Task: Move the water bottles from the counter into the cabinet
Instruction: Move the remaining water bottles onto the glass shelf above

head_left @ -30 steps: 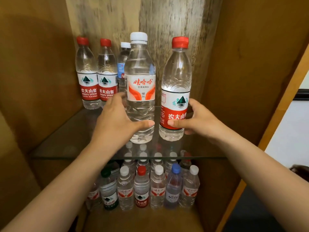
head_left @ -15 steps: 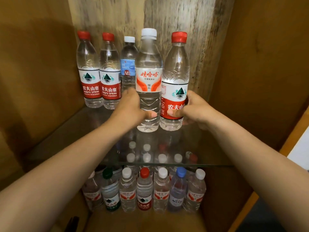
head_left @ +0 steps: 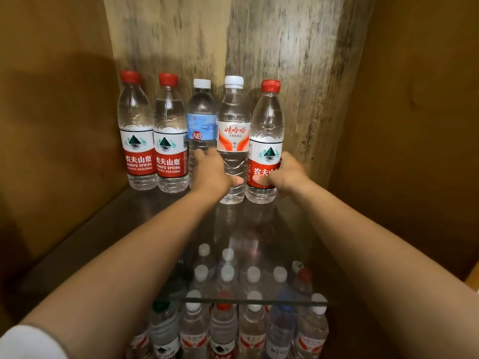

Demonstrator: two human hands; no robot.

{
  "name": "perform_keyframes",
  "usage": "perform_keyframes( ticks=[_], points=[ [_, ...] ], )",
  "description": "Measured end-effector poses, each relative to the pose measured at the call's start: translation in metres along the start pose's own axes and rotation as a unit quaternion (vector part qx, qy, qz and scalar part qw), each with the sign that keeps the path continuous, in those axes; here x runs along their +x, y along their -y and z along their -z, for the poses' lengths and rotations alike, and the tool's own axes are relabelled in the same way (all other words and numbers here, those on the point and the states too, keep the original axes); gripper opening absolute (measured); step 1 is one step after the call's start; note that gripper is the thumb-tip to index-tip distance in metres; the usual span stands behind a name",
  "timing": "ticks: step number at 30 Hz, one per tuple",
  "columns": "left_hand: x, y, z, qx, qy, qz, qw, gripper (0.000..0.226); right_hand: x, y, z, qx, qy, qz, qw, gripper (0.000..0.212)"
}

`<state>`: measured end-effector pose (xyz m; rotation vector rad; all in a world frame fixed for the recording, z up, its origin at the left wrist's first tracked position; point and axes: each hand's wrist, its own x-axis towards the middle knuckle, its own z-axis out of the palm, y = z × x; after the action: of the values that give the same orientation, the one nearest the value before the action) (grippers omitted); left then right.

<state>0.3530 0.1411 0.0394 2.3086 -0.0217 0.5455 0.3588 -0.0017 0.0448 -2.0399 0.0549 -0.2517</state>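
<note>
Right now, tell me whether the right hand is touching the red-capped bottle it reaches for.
Touching. The head view shows the right hand wrapped round the red-capped bottle, thumb pressed on its red label.

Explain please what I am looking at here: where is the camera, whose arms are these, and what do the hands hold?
No machine here: a person wears one camera on the head, looking forward and down, so the two arms are the wearer's own. They reach into a wooden cabinet with a glass shelf. At its back stand five upright water bottles in a row. The left hand holds the white-capped bottle with the orange label. The right hand holds the red-capped bottle at the row's right end. To their left stand a blue-label bottle and two more red-capped bottles. Below the glass, many more bottles stand.
</note>
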Motion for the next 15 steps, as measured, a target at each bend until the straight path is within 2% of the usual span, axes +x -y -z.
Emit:
perform_keyframes(
  ticks=[5,9,15],
  points=[
    [-0.004,0.001,-0.003,-0.023,-0.05,-0.022,0.998,0.079,0.011,0.0,-0.008,-0.011,-0.02,0.001,1.0,0.064],
    [-0.004,-0.001,-0.003,0.048,-0.071,-0.009,0.996,0.079,0.015,0.0,-0.01,-0.017,-0.026,0.0,1.0,0.064],
    [-0.001,-0.005,-0.007,0.068,-0.075,-0.004,0.995,0.076,0.02,0.0,-0.013,-0.036,-0.044,0.0,0.998,0.067]
  ],
)
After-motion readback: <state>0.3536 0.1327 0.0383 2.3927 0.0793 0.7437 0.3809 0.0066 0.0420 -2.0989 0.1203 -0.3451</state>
